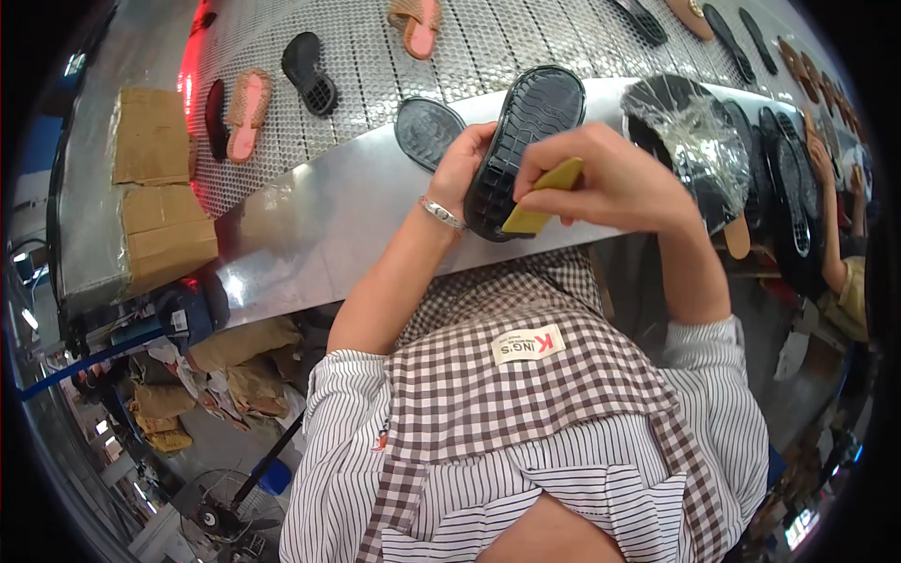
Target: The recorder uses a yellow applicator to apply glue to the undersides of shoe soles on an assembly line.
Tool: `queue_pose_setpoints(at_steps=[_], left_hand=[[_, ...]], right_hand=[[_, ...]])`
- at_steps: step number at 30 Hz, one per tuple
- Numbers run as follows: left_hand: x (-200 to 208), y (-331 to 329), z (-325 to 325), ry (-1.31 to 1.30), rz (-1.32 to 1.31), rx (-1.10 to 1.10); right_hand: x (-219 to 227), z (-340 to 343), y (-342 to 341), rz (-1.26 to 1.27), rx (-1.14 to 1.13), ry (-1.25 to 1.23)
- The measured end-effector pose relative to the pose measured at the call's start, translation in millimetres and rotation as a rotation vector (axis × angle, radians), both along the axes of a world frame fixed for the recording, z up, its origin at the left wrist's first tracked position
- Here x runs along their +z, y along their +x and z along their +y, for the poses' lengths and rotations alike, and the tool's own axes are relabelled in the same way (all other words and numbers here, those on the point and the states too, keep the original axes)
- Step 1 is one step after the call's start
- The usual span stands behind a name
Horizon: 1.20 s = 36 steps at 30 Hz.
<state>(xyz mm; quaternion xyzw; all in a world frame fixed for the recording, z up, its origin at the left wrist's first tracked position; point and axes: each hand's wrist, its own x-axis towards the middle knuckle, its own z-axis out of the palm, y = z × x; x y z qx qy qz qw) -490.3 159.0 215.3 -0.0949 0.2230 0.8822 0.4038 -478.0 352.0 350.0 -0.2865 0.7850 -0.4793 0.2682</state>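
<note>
Sole (537, 108), black, gridded, upper centre of frame over counter (310, 220), gripped in left hand (458, 171), right hand (615, 178) pinching yellow flat piece (556, 183) by its lower edge: apparently edge work, next stroke likely wanting steady left grip.

– what lay on the mesh belt (507, 42)?
– two pink-lined sandals (246, 127), one near the cardboard (152, 141), the other farther right, by the upper edge.
– and below the metal table (310, 216)?
– brown bundles (246, 349) at the left, and a fan (211, 518) lower down, near something blue (274, 476).
– what about the right?
– clear plastic (699, 131) was crumpled there, shining.
</note>
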Motion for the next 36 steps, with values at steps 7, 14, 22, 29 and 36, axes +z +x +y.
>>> queue_pose_setpoints(at_steps=[7,14,22,29,36], left_hand=[[2.4,12.8,7.0,0.061,0.128,-0.124],[-5.4,20.8,14.4,-0.033,0.434,-0.189],[25.1,20.5,24.9,0.071,-0.07,-0.333],[34.8,19.7,11.2,0.078,0.129,-0.083],[49.0,10.6,2.6,-0.326,0.438,0.169]], right_hand=[[6.9,-27.8,-19.6,0.417,0.484,0.122],[11.8,-29.5,-22.3,0.413,0.579,-0.009],[17.2,32.1,-34.2,0.517,0.382,0.195],[-9.1,126.0,24.5,0.636,-0.73,0.104],[-68.9,136.0,63.4,0.445,-1.101,0.094]])
